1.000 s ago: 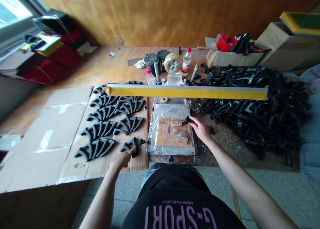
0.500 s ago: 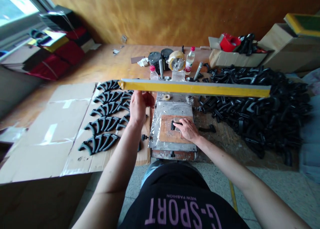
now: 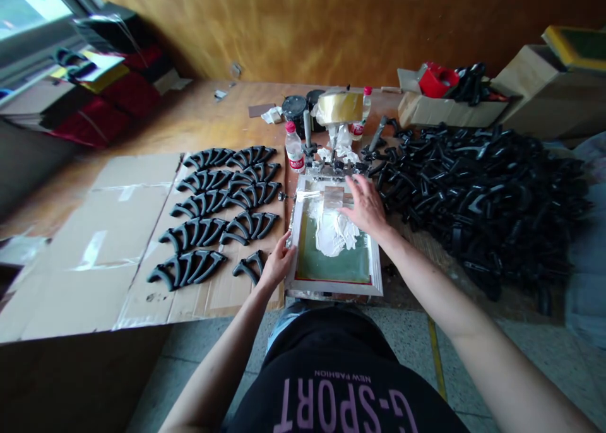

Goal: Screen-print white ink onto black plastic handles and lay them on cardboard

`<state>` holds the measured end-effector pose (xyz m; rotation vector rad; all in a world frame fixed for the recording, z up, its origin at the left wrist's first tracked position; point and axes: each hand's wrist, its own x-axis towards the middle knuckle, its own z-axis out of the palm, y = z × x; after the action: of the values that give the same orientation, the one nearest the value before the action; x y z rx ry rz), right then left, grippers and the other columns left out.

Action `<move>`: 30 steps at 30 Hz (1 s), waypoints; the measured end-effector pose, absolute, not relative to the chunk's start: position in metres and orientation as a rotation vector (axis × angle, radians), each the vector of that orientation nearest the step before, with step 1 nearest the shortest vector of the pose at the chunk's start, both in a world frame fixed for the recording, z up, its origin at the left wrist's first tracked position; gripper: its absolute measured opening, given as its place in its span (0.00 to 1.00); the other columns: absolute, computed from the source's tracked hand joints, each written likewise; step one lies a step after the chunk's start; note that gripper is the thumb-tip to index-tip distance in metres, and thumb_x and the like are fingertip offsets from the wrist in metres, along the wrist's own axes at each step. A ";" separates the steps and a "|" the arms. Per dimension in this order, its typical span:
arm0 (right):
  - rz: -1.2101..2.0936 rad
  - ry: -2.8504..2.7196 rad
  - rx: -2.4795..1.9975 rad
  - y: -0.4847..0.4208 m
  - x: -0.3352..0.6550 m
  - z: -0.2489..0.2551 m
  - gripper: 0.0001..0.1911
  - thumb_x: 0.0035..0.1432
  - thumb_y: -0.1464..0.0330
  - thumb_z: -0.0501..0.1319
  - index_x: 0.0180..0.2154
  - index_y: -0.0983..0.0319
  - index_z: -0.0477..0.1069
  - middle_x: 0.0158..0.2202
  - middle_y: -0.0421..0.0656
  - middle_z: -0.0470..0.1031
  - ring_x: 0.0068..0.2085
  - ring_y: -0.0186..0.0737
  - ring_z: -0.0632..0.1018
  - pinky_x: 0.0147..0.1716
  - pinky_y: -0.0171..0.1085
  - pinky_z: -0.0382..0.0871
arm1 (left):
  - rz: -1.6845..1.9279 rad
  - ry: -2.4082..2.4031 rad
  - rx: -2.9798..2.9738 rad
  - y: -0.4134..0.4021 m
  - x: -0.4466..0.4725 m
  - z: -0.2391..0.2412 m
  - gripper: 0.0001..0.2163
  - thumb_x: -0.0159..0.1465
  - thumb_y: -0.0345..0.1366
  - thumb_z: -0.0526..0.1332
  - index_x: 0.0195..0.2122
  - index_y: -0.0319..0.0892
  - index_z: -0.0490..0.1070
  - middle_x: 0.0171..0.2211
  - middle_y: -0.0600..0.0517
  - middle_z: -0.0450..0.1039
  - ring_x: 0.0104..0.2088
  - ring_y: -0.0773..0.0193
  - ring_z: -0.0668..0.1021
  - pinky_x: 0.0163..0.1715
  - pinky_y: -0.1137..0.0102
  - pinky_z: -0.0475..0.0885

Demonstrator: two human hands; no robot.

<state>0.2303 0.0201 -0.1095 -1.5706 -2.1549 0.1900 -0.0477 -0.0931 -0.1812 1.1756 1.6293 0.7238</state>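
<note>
A screen-printing frame (image 3: 376, 266) lies lowered, its green mesh (image 3: 331, 269) smeared with white ink (image 3: 334, 234) at the upper middle. My left hand (image 3: 279, 259) grips the frame's left edge. Over the frame's upper right side, my right hand (image 3: 367, 209) has its fingers apart, beside a flat scraper (image 3: 334, 197) resting at the top of the ink. Whether the fingertips touch the scraper is unclear. Beneath the frame, the base plate and the black part on it are hidden.
Curved black handles (image 3: 194, 231) lie in rows on cardboard (image 3: 127, 199) to the left. A large heap of black parts (image 3: 473, 199) covers the right. Behind the frame stand a bottle (image 3: 294, 148), a tape roll (image 3: 341, 106) and metal posts (image 3: 377, 133).
The raised frame has swung down over the base plate. My left hand came down with it to its left edge. My right hand left the black part and moved up beside the scraper.
</note>
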 end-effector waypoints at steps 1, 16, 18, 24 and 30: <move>0.239 -2.233 -1.568 0.024 0.215 -0.108 0.30 0.55 0.66 0.67 0.58 0.62 0.64 0.58 0.54 0.64 0.57 0.53 0.67 0.56 0.49 0.62 | 0.704 1.643 1.193 -0.092 -0.048 -0.186 0.32 0.61 0.50 0.59 0.66 0.46 0.59 0.29 0.54 0.72 0.27 0.65 0.73 0.28 0.73 0.65; 0.416 -2.682 -1.173 -0.033 0.232 -0.113 0.12 0.56 0.77 0.57 0.36 0.58 0.77 0.37 0.41 0.78 0.41 0.42 0.76 0.39 0.36 0.66 | 0.816 1.697 1.068 -0.096 -0.041 -0.175 0.23 0.58 0.46 0.62 0.54 0.43 0.72 0.29 0.52 0.76 0.31 0.60 0.77 0.34 0.69 0.70; 0.329 -2.591 -1.213 -0.038 0.225 -0.124 0.16 0.57 0.78 0.55 0.41 0.59 0.77 0.42 0.44 0.79 0.44 0.43 0.76 0.42 0.38 0.67 | 0.822 1.698 1.068 -0.096 -0.041 -0.173 0.23 0.58 0.46 0.62 0.54 0.42 0.72 0.29 0.51 0.76 0.31 0.60 0.77 0.33 0.70 0.70; 0.434 -2.652 -1.079 -0.058 0.228 -0.133 0.14 0.60 0.75 0.58 0.44 0.58 0.76 0.43 0.43 0.79 0.44 0.43 0.77 0.43 0.38 0.69 | 0.800 1.686 1.087 -0.096 -0.042 -0.173 0.25 0.59 0.48 0.62 0.54 0.41 0.72 0.31 0.50 0.77 0.31 0.60 0.77 0.31 0.70 0.70; 0.357 -2.309 -1.389 0.019 0.211 -0.086 0.26 0.59 0.65 0.64 0.59 0.52 0.66 0.49 0.41 0.76 0.44 0.42 0.77 0.44 0.39 0.70 | 0.828 1.475 1.034 -0.094 -0.049 -0.133 0.33 0.59 0.50 0.62 0.64 0.43 0.61 0.29 0.53 0.76 0.26 0.65 0.74 0.25 0.73 0.66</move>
<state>0.2110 0.0187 -0.0864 -1.3887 -2.3091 0.3567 -0.0489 -0.0941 -0.1334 1.0340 1.4746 0.8285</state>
